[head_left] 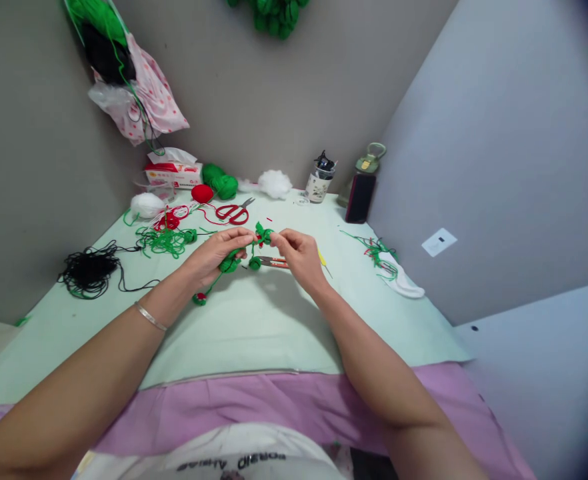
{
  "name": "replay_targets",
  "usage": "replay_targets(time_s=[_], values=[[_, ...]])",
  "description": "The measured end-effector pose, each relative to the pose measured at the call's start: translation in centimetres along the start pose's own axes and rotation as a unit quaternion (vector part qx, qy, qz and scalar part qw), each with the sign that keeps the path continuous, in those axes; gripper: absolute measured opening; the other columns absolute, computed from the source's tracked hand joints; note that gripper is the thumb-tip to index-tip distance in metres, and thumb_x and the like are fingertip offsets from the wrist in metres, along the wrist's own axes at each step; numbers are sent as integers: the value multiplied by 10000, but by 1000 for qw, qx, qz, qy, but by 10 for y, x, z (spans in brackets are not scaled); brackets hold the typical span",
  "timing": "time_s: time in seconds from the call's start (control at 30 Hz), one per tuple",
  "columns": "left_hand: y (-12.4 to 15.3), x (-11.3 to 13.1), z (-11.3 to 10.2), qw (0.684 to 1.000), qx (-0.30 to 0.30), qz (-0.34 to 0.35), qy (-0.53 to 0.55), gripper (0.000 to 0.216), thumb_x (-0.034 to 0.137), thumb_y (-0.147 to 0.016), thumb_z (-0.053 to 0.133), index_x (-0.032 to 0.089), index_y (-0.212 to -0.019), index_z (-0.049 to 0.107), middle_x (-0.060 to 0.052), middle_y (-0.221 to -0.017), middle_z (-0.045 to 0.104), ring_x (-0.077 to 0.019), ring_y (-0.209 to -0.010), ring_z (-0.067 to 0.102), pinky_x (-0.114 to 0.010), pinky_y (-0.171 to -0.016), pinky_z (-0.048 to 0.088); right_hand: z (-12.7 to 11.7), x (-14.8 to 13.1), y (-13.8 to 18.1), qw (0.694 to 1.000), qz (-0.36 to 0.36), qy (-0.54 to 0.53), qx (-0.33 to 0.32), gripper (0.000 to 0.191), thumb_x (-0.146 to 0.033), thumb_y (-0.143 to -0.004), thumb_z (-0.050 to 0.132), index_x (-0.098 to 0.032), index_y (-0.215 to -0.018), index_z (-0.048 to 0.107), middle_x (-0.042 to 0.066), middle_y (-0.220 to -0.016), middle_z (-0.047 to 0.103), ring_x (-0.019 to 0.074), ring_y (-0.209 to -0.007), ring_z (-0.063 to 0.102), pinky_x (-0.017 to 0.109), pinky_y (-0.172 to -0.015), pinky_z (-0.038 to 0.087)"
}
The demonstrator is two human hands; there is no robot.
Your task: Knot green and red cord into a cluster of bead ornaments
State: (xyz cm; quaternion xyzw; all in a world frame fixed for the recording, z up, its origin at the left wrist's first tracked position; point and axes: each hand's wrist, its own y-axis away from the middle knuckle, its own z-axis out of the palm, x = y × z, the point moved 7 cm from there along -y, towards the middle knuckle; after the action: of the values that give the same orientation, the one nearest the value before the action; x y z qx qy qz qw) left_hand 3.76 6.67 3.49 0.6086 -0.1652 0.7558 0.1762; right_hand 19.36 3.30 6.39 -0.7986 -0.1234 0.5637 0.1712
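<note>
Over the middle of the pale green table, my left hand point(223, 257) and my right hand point(298, 255) pinch a green crocheted piece point(264, 235) with a bit of red on it. My left fingers are closed on its left side, my right thumb and fingertips on its right. More green crochet lies under my left palm, and a strand hangs from it to a small red and green crocheted ball point(200, 299). Below the held piece is a small green ball point(255, 263). Pliers with orange handles point(273, 262) lie partly behind my right hand.
Red-handled scissors point(233, 212) lie beyond my hands. Tangled green yarn point(167, 241) and black yarn point(91, 268) are on the left. A phone point(361, 199) leans against a bottle point(371, 160) at the back right. Yarn scraps point(381, 257) lie on the right.
</note>
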Motion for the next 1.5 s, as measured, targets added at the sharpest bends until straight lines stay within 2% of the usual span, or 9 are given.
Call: replay_targets(time_s=[0.1, 0.27, 0.4, 0.5, 0.8, 1.07, 1.23, 1.33, 1.5], values=[[1, 1, 1, 1000, -12, -5, -12, 199, 369, -768, 749, 192, -835, 689, 1, -850, 620, -67, -590, 456, -207, -542, 369, -11, -9, -3, 996, -70, 14, 45, 254, -439, -894, 615, -203, -874, 708, 37, -871, 642, 149, -778, 566, 273, -701, 461], [5, -2, 5, 996, -45, -37, -62, 234, 398, -774, 749, 176, -840, 716, -25, -769, 615, -116, -648, 505, -231, -574, 380, -5, -16, -1, 994, -106, 14, -8, 294, -432, -954, 537, -256, -1127, 695, 82, -1180, 629, 178, -1055, 591, 325, -895, 481], [5, -6, 7, 992, -68, -42, -98, 248, 416, -775, 737, 169, -789, 719, -30, -725, 612, -121, -618, 480, -248, -560, 355, 11, -12, 1, 989, -76, -50, -115, 256, -441, -923, 589, -252, -1000, 743, 66, -1100, 658, 176, -994, 614, 315, -835, 501], [4, -9, 6, 990, -69, -46, -115, 240, 408, -767, 744, 169, -771, 717, -19, -686, 587, -110, -589, 448, -243, -533, 322, 17, -6, 2, 983, -39, -114, -140, 237, -458, -858, 667, -238, -887, 750, 52, -1006, 667, 157, -853, 619, 300, -746, 511], [6, -13, 22, 983, -133, -55, -110, 197, 382, -764, 728, 186, -746, 714, -34, -693, 621, -125, -586, 445, -253, -526, 313, -15, 21, -14, 972, 75, -220, 22, 261, -445, -745, 752, -202, -799, 675, 2, -821, 658, 115, -755, 583, 264, -760, 502], [9, -24, 31, 970, -191, -75, -127, 238, 417, -785, 711, 181, -758, 728, -46, -705, 645, -135, -587, 473, -270, -554, 327, 13, 21, -2, 908, 200, -355, -100, 359, -445, -689, 794, -202, -833, 572, -60, -649, 537, 79, -553, 510, 229, -589, 459], [8, -27, 31, 973, -198, -81, -87, 238, 410, -797, 712, 173, -780, 723, -95, -898, 704, -180, -750, 587, -286, -652, 420, -2, 18, -10, 906, 171, -386, -40, 284, -345, -687, 785, -197, -777, 559, -84, -606, 424, 52, -488, 320, 226, -561, 413], [9, -24, 28, 978, -180, -87, -63, 268, 438, -822, 686, 172, -811, 710, -119, -1041, 709, -206, -859, 619, -283, -668, 445, -10, 18, -14, 917, 161, -364, -20, 249, -349, -717, 751, -203, -783, 561, -63, -657, 478, 58, -503, 324, 230, -567, 411], [13, -14, 25, 977, -184, -92, -51, 258, 377, -796, 718, 198, -980, 691, -77, -965, 689, -177, -792, 607, -268, -648, 472, -14, 23, -15, 925, 163, -344, -2, 250, -348, -700, 756, -205, -846, 611, -44, -743, 599, 43, -483, 319, 224, -551, 407]])
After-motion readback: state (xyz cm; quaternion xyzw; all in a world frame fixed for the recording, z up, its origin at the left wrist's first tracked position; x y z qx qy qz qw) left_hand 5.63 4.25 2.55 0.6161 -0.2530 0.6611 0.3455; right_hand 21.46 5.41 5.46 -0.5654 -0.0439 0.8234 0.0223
